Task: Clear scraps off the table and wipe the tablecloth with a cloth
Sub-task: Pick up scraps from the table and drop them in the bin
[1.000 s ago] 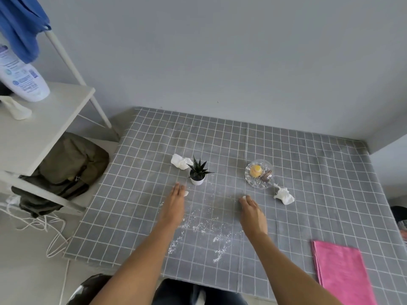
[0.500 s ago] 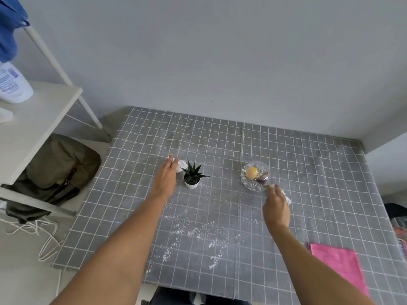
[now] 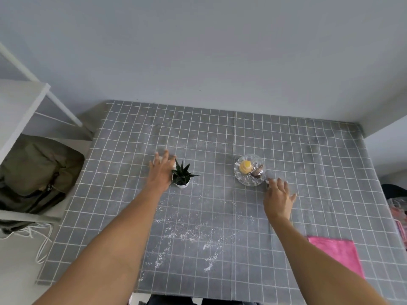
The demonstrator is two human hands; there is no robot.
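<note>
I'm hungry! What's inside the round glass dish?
The round clear glass dish holds a yellow cupcake-like treat and a darker brown piece. Glare hides anything else inside.

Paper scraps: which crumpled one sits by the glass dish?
The paper scrap under the right hand, touching the glass dish. The other scrap lies under the left hand, beside the potted plant.

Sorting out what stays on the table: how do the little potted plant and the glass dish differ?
The potted plant is opaque, a white pot with dark spiky leaves; the glass dish is clear. The plant stands tall and narrow, while the dish sits low and wide. The plant is beside the left hand; the dish is near the right hand and holds a yellow piece and a darker one. Both stand on the grey checked tablecloth.
</note>
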